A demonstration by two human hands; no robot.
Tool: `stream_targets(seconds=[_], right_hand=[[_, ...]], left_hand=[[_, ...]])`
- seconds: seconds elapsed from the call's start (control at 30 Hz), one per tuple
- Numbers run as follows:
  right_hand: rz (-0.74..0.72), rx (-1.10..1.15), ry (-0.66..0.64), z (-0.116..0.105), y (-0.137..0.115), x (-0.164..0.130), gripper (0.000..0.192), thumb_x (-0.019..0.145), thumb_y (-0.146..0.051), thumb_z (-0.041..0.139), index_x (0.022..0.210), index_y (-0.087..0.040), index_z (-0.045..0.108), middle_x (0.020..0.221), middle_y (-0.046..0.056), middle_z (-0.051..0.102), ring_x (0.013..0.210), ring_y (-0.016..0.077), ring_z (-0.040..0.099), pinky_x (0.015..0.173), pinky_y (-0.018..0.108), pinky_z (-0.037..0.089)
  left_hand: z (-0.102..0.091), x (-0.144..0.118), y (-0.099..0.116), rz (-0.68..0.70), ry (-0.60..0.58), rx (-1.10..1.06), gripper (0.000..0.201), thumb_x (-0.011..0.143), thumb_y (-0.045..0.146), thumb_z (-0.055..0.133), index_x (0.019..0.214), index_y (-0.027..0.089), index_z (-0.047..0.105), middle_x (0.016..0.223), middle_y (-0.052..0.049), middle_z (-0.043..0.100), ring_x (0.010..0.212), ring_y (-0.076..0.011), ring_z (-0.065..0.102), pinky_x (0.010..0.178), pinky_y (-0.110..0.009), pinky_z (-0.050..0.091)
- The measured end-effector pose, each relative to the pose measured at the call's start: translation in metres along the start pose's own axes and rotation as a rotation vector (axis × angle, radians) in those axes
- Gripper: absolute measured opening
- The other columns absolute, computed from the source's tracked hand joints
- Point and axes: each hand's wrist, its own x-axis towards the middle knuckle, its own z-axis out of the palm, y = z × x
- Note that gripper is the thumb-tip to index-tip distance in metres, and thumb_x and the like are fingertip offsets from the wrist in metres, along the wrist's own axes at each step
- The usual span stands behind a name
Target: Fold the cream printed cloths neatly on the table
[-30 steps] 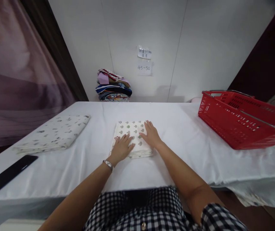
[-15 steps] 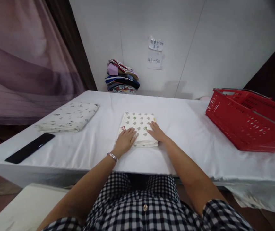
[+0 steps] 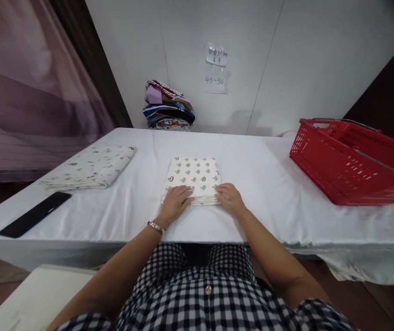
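Note:
In the head view a folded white cloth (image 3: 192,177) with grey, green and red mushroom-like prints lies flat on the table in front of me. Its layered fold edge faces me. At the near left corner my left hand (image 3: 176,202), with a silver bracelet on its wrist, has its fingers over the top and its thumb at the near edge. My right hand (image 3: 230,197) closes on the near right corner, fingers curled onto the cloth and thumb low at the edge. The undersides of both corners are hidden.
Another folded patterned cloth (image 3: 93,166) lies left, beside a black flat phone-like object (image 3: 35,214). A red basket (image 3: 345,170) stands right on the white-covered table (image 3: 259,170). Behind is a stack of folded fabrics (image 3: 169,108); paper signs (image 3: 216,80) hang on the wall.
Both hands have slid back toward me from the top of the cloth to its near corners. The right hand's fingers have curled in. The view has shifted slightly.

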Motion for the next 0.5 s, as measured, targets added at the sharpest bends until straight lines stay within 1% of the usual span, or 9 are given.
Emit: stream_targets(seconds=[0.13, 0.23, 0.5], right_hand=[[-0.138, -0.129, -0.115, 0.001, -0.003, 0.001, 0.023, 0.083, -0.037, 0.059, 0.100, -0.025, 0.069, 0.103, 0.008, 0.065, 0.102, 0.0234, 0.054, 0.091, 0.045, 0.042], [-0.177, -0.188, -0.174, 0.004, -0.005, 0.002, 0.023, 0.085, -0.036, 0.056, 0.100, -0.024, 0.069, 0.103, 0.008, 0.065, 0.101, 0.0233, 0.053, 0.091, 0.044, 0.041], [-0.211, -0.287, -0.196, 0.005, -0.015, 0.001, 0.022, 0.088, -0.033, 0.053, 0.100, -0.021, 0.068, 0.102, 0.008, 0.063, 0.100, 0.0219, 0.051, 0.090, 0.039, 0.039]], left_hand=[[0.000, 0.002, 0.001, -0.007, 0.005, -0.027, 0.032, 0.092, 0.038, 0.041, 0.104, 0.023, 0.067, 0.115, -0.006, 0.066, 0.113, -0.0227, 0.055, 0.098, -0.045, 0.041], [-0.001, 0.003, 0.003, -0.008, 0.025, -0.038, 0.033, 0.093, 0.037, 0.040, 0.101, 0.022, 0.068, 0.114, -0.006, 0.067, 0.111, -0.0215, 0.056, 0.097, -0.043, 0.042], [0.001, 0.004, 0.004, -0.053, 0.056, -0.075, 0.030, 0.093, 0.035, 0.041, 0.096, 0.022, 0.068, 0.110, -0.004, 0.068, 0.107, -0.0203, 0.057, 0.094, -0.041, 0.043]])
